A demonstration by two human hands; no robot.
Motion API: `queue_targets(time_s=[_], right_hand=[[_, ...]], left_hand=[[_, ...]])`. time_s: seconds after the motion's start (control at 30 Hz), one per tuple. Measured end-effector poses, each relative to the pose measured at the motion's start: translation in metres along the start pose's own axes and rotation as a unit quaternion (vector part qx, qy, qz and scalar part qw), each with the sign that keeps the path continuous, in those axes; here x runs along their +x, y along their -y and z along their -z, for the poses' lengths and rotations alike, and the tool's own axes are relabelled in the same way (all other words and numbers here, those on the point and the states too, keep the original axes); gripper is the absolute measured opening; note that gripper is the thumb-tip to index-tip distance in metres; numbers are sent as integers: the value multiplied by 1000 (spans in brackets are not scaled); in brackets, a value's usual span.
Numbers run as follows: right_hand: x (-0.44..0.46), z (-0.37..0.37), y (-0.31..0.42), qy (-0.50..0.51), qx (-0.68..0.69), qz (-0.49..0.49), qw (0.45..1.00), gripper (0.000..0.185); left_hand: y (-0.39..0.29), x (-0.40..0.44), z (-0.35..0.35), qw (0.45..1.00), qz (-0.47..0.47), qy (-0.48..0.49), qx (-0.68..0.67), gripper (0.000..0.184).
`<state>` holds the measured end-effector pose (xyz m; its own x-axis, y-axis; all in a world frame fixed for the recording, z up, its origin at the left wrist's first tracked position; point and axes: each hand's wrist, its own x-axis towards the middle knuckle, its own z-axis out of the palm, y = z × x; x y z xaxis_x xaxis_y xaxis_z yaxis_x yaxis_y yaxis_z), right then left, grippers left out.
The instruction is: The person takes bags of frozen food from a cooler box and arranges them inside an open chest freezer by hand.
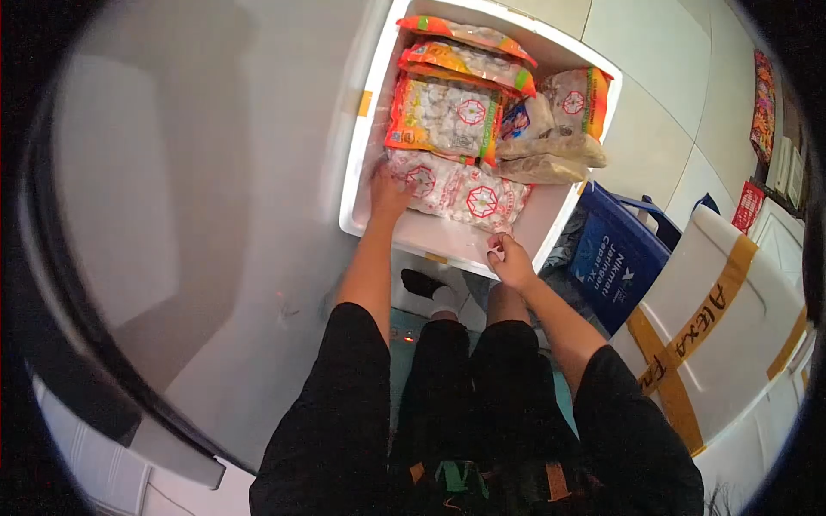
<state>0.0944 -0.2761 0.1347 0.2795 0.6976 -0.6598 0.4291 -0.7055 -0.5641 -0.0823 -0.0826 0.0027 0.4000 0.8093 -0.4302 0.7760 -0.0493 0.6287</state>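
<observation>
In a white foam box (pixel 360 163) lies a clear plastic bag with red print (pixel 456 191), filled with pale, lumpy frozen-looking food. My left hand (pixel 392 193) grips the bag's left end, its fingertips partly hidden against the plastic. At the bag's near right corner, my right hand (pixel 513 260) is closed in a pinch by the box's front wall. Just behind this bag is an orange-edged bag of similar pale pieces (pixel 447 112). Two more orange bags (pixel 469 62) lean in a row at the far end.
Brownish packs (pixel 551 163) and another orange-edged bag (pixel 575 99) fill the box's right side. A blue printed bag (pixel 615 258) and a taped white foam box (pixel 714 318) stand at right. A large smooth grey surface (pixel 189 198) borders the left.
</observation>
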Motion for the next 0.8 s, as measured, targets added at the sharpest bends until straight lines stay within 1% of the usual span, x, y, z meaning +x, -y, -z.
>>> queue_targets(time_s=[0.07,0.1,0.13,0.2,0.23,0.3,0.37,0.4,0.43,0.47,0.5,0.53,0.57,0.6,0.63,0.67,0.7,0.73,0.8], right_hand=[[-7,-2,-5,-12,35,-8,999,26],[-9,-1,-4,-9,34,-13,999,26],[-11,0,-3,-6,31,-22,999,28],[-8,-1,2,-3,29,-32,999,30],[-5,-1,6,-7,24,-20,999,32],[1,-2,13,-11,19,-9,1000,34],[8,-6,18,27,23,-17,999,41],[11,-10,17,28,23,-18,999,41],[14,-16,16,35,24,-24,999,46],[18,-20,15,42,26,-29,998,50],[25,-21,16,43,26,-30,998,50],[34,-22,16,52,21,-33,998,54],[42,-22,17,60,17,-36,997,59],[48,-18,20,61,16,-37,997,59],[52,-10,25,43,1,-30,999,61],[54,-3,30,25,-14,-23,999,63],[56,2,30,12,-12,5,1000,68],[54,9,29,12,-11,6,1000,68],[45,23,29,-59,-83,132,986,77]], left_hand=[[-2,4,0,998,38,-19,-47,86],[-3,8,2,993,81,19,-89,92],[-5,7,3,992,84,23,-90,92],[-8,9,6,990,133,37,-40,95],[-10,10,7,989,134,40,-40,95],[-13,10,10,985,165,52,3,97],[-17,4,12,984,169,57,26,97],[-19,1,12,982,172,60,48,97],[-20,0,13,982,173,61,48,97],[-21,0,14,974,194,98,71,96],[-22,-1,14,963,215,134,93,95],[-23,-1,15,963,216,135,93,95],[-25,1,17,965,217,137,63,96],[-27,1,19,966,217,139,34,98],[-30,1,20,965,219,139,33,98],[-34,1,20,972,192,126,-47,94],[-38,1,20,972,163,110,-125,89],[-43,-3,16,973,164,109,-124,89],[-59,-22,6,990,81,41,-104,77]])
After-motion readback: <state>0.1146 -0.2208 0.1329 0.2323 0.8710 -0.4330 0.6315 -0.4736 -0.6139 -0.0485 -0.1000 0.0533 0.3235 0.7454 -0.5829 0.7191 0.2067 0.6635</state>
